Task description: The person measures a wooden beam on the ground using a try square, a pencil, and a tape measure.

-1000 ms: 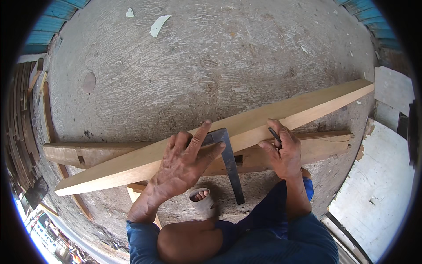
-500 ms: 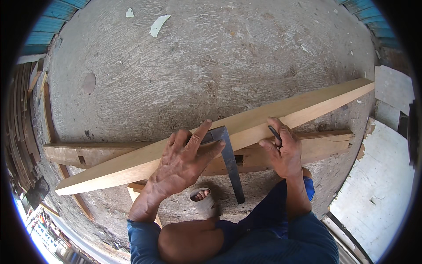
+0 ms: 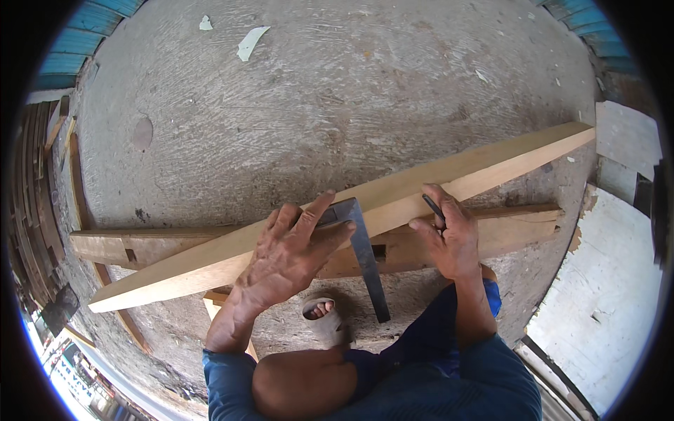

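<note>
A long pale timber (image 3: 491, 158) lies slantwise in front of me, its right end farther away than its left. My left hand (image 3: 284, 252) rests over it, thumb and fingers closed on the stock of a metal try square (image 3: 369, 270). The square's dark blade crosses the timber's near side and sticks out toward me. Pinched in my right hand (image 3: 456, 242) is a short dark pencil (image 3: 431, 204). That hand's fingertips meet the timber's near side, to the right of the blade. My left palm hides part of the stock.
Beneath the timber runs a darker beam (image 3: 505, 231) with small square mortises. More wood pieces (image 3: 31, 203) are stacked at the far left. White boards (image 3: 607, 295) line the right side. My sandalled foot (image 3: 325, 319) stands on the rough concrete floor (image 3: 337, 84).
</note>
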A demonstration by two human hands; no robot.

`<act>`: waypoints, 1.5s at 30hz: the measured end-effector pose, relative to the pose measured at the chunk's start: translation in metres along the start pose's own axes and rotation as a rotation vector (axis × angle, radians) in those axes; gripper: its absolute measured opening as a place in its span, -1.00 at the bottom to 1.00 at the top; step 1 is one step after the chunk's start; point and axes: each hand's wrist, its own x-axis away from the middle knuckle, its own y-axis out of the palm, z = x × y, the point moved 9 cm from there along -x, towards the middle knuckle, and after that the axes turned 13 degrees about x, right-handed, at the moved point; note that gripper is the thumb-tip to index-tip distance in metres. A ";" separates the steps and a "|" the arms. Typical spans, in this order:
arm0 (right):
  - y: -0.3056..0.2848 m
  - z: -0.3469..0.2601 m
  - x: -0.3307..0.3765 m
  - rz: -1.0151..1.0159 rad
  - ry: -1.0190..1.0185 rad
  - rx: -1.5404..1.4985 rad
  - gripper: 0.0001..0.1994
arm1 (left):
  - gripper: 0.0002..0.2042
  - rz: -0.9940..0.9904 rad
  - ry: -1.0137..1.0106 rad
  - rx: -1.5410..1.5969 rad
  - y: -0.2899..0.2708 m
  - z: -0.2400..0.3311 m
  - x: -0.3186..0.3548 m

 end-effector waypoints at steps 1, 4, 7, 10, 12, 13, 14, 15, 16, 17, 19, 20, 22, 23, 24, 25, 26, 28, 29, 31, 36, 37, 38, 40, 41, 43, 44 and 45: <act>-0.002 -0.001 0.000 0.037 -0.025 -0.009 -0.42 | -0.51 0.002 -0.006 0.013 0.000 -0.001 0.000; -0.001 -0.001 0.000 -0.050 0.027 0.011 -0.43 | -0.50 -0.008 -0.024 0.045 0.000 -0.003 0.000; -0.003 -0.004 -0.003 -0.057 0.044 0.032 -0.43 | -0.49 -0.030 -0.029 0.055 -0.002 -0.004 -0.002; -0.003 -0.004 -0.004 -0.070 0.046 0.041 -0.43 | -0.48 -0.032 -0.018 0.068 -0.004 -0.005 -0.004; -0.002 -0.003 -0.004 -0.047 0.037 0.019 -0.42 | -0.48 -0.044 -0.029 0.084 -0.005 -0.006 -0.005; -0.002 -0.002 -0.003 -0.036 0.032 0.008 -0.42 | -0.49 -0.041 -0.026 0.080 -0.005 -0.005 -0.005; -0.002 -0.001 -0.003 -0.037 0.037 -0.001 -0.42 | -0.49 -0.039 -0.023 0.077 -0.005 -0.005 -0.005; -0.001 -0.001 -0.002 -0.040 0.044 -0.009 -0.42 | -0.49 -0.038 -0.020 0.075 -0.005 -0.004 -0.005; -0.001 -0.001 -0.002 -0.043 0.052 -0.017 -0.42 | -0.49 -0.038 -0.022 0.063 -0.004 -0.003 -0.004; -0.001 -0.001 -0.001 -0.042 0.044 -0.008 -0.42 | -0.49 -0.039 -0.025 0.052 -0.004 -0.003 -0.003; -0.001 0.000 0.001 -0.038 0.028 0.012 -0.42 | -0.49 -0.035 -0.024 0.041 -0.003 -0.001 -0.003; -0.001 0.001 0.002 -0.006 0.018 0.002 -0.42 | -0.50 -0.032 -0.022 0.040 -0.002 -0.001 -0.003; 0.000 0.002 0.002 0.039 0.007 -0.017 -0.41 | -0.51 -0.028 -0.021 0.037 -0.002 -0.001 -0.002; -0.001 0.002 0.002 0.052 0.007 -0.024 -0.41 | -0.51 -0.026 -0.022 0.035 -0.002 -0.002 -0.002; -0.001 0.001 0.002 0.045 0.020 -0.027 -0.40 | -0.52 -0.025 -0.024 0.035 -0.002 -0.003 -0.001; -0.001 0.001 0.001 0.039 0.033 -0.029 -0.40 | -0.53 -0.027 -0.026 0.037 -0.002 -0.003 -0.002; -0.001 0.001 0.001 0.039 0.033 -0.033 -0.40 | -0.53 -0.029 -0.028 0.040 -0.002 -0.003 -0.002; -0.001 0.001 0.001 0.040 0.031 -0.041 -0.40 | -0.54 -0.029 -0.031 0.048 -0.003 -0.004 -0.003; -0.001 0.001 0.000 0.041 0.030 -0.045 -0.40 | -0.54 -0.029 -0.031 0.054 -0.003 -0.005 -0.003; -0.001 0.001 0.000 0.040 0.032 -0.050 -0.40 | -0.53 -0.029 -0.029 0.061 -0.003 -0.005 -0.003; 0.000 0.003 0.001 0.024 0.029 -0.022 -0.38 | -0.48 -0.040 -0.044 0.072 -0.002 -0.003 -0.002; 0.001 0.003 0.001 0.018 0.035 -0.018 -0.37 | -0.49 -0.037 -0.042 0.075 -0.003 -0.003 -0.002; 0.000 0.002 0.001 0.022 0.028 -0.019 -0.40 | -0.49 -0.034 -0.040 0.077 -0.002 -0.004 -0.002; -0.003 -0.001 0.000 0.029 0.015 -0.019 -0.45 | -0.49 -0.034 -0.042 0.079 -0.003 -0.005 -0.002; -0.009 -0.005 0.002 0.061 -0.015 -0.007 -0.51 | -0.48 -0.038 -0.044 0.077 -0.003 -0.006 -0.003; -0.023 -0.015 0.011 0.125 -0.071 0.005 -0.62 | -0.47 -0.046 -0.050 0.079 -0.003 -0.007 -0.003; -0.031 -0.023 0.015 0.184 -0.130 -0.051 -0.65 | -0.47 -0.047 -0.051 0.084 -0.002 -0.007 -0.003; -0.040 -0.034 0.019 0.244 -0.189 -0.101 -0.68 | -0.46 -0.046 -0.048 0.095 -0.002 -0.008 -0.003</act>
